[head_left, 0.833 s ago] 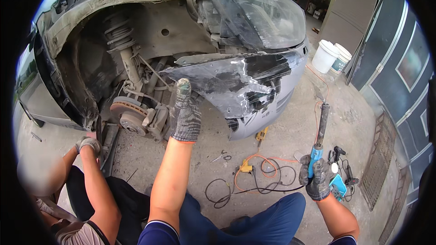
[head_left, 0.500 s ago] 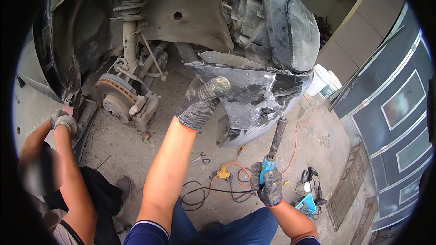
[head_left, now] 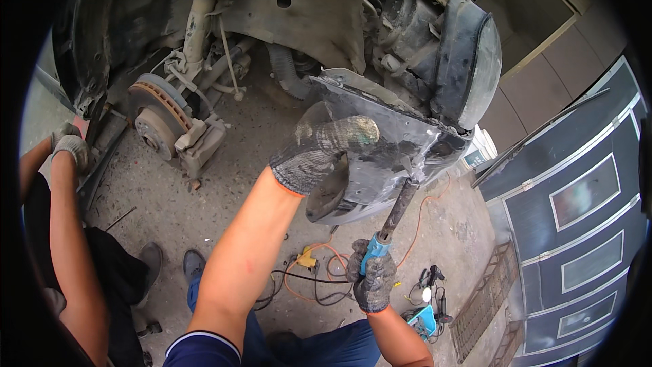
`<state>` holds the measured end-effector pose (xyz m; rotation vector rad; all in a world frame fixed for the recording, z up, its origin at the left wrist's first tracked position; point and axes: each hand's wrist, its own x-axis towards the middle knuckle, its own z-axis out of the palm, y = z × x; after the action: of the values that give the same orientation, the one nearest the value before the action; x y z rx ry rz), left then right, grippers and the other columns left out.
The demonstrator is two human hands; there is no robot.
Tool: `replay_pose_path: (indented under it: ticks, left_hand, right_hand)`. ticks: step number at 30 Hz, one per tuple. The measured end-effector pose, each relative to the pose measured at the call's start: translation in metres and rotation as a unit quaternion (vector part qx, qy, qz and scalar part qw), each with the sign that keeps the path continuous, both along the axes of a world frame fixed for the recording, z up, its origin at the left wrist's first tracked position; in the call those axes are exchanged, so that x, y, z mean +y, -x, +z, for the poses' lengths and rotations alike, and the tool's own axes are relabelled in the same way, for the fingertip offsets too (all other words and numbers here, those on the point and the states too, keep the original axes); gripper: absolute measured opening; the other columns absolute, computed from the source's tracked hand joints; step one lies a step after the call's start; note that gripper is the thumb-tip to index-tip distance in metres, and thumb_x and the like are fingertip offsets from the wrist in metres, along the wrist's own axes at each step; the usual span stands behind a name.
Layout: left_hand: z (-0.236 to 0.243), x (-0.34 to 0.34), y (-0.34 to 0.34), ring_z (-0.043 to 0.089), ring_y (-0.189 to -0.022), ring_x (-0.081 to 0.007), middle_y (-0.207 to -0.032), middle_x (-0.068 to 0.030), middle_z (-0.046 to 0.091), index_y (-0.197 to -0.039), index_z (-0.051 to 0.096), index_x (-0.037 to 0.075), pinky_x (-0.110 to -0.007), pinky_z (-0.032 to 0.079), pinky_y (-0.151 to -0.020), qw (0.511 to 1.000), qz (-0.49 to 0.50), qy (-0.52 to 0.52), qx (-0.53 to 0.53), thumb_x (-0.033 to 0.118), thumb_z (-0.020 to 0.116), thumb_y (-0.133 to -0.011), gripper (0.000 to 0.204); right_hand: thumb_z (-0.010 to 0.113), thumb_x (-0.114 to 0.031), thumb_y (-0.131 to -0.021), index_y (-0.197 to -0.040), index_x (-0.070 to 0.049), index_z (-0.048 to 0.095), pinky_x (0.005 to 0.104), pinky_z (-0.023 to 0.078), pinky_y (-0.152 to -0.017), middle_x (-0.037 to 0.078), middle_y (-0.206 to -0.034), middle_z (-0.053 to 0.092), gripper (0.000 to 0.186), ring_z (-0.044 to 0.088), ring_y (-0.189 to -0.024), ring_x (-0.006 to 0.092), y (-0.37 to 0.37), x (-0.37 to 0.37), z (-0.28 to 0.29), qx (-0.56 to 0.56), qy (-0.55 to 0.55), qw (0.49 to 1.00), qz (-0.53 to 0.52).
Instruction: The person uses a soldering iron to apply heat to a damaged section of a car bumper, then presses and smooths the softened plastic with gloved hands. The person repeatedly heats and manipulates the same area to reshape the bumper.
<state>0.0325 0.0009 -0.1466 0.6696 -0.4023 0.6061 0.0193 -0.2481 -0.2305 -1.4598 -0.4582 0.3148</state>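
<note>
My left hand (head_left: pixel 316 149), in a grey knit glove, grips the edge of a detached-looking, scuffed grey bumper (head_left: pixel 367 183), thumb across its face and other fingers largely hidden. The bumper has black patches and pale cracked marks. My right hand (head_left: pixel 372 278), also gloved, is closed on the blue handle of a long tool (head_left: pixel 397 211) with a dark barrel. The tool's narrow tip is at the cracked area, though I cannot tell whether it touches. Above the bumper is a cloudy headlamp (head_left: pixel 465 61); left of it are the exposed brake disc (head_left: pixel 153 129) and strut (head_left: pixel 200 27).
At left, a co-worker's gloved hands (head_left: pixel 71 153) are by a metal bar near the wheel well. Cables and a yellow tool (head_left: pixel 305 258), a blue tray (head_left: pixel 422 323) and a metal grate (head_left: pixel 479 299) lie below. White buckets (head_left: pixel 482 149) and dark panelled doors (head_left: pixel 577 258) are at right.
My left hand has swung rightward onto the bumper. My right hand has moved left, bringing the tool's tip up to the cracked area. The view has shifted, with the headlamp now farther right.
</note>
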Motion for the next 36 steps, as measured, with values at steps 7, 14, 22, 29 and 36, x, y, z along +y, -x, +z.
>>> replay_pose_path:
  ticks: [7, 14, 22, 29, 36]
  left_hand:
    - [0.009, -0.021, -0.003, 0.06, -0.093, -0.0125, -0.105, -0.003, 0.064, -0.112, 0.062, 0.006, -0.028, 0.049, -0.083, 0.991, 0.093, 0.073, 0.058, 0.02, 0.072, -0.086, 0.031]
    - [0.009, -0.035, 0.003, 0.059, -0.092, -0.0134, -0.104, -0.0023, 0.063, -0.114, 0.06, 0.006, -0.028, 0.05, -0.083, 0.983, 0.139, 0.098, 0.067, 0.017, 0.071, -0.088, 0.03]
    - [0.003, -0.029, -0.006, 0.061, -0.103, -0.024, -0.118, -0.0093, 0.06, -0.122, 0.054, 0.008, -0.039, 0.051, -0.093, 0.975, 0.173, 0.039, 0.136, 0.036, 0.073, -0.084, 0.052]
    - [-0.008, -0.014, -0.003, 0.059, -0.106, -0.0241, -0.118, -0.0091, 0.06, -0.122, 0.054, 0.008, -0.04, 0.049, -0.095, 0.987, 0.13, 0.041, 0.08, 0.037, 0.072, -0.084, 0.052]
    - [0.002, -0.018, -0.004, 0.058, -0.102, -0.0177, -0.112, -0.0047, 0.059, -0.12, 0.054, 0.009, -0.034, 0.05, -0.089, 0.989, 0.103, 0.075, 0.074, 0.022, 0.07, -0.088, 0.039]
  right_hand:
    - [0.061, -0.047, -0.09, -0.112, 0.004, 0.057, 0.0242, 0.036, -0.046, 0.002, -0.07, 0.054, 0.056, 0.047, -0.053, 0.0098, 0.005, 0.018, -0.016, -0.012, -0.034, 0.999, 0.001]
    - [0.06, -0.05, -0.091, -0.112, 0.002, 0.057, 0.0244, 0.036, -0.048, 0.002, -0.071, 0.055, 0.056, 0.049, -0.055, 0.0099, 0.006, 0.029, -0.021, 0.002, -0.046, 0.999, 0.005]
    - [0.061, -0.05, -0.09, -0.113, 0.001, 0.057, 0.0241, 0.036, -0.048, 0.001, -0.073, 0.055, 0.056, 0.048, -0.057, 0.0091, 0.011, 0.029, -0.02, 0.023, -0.092, 0.995, 0.014]
    - [0.06, -0.041, -0.093, -0.116, -0.002, 0.057, 0.0231, 0.039, -0.053, -0.001, -0.08, 0.057, 0.045, 0.048, -0.061, 0.0077, 0.009, 0.037, -0.024, 0.05, -0.094, 0.993, 0.043]
    - [0.057, -0.035, -0.096, -0.115, -0.004, 0.058, 0.0225, 0.04, -0.056, -0.001, -0.08, 0.056, 0.036, 0.048, -0.064, 0.0069, 0.006, 0.036, -0.029, 0.045, -0.088, 0.995, 0.027]
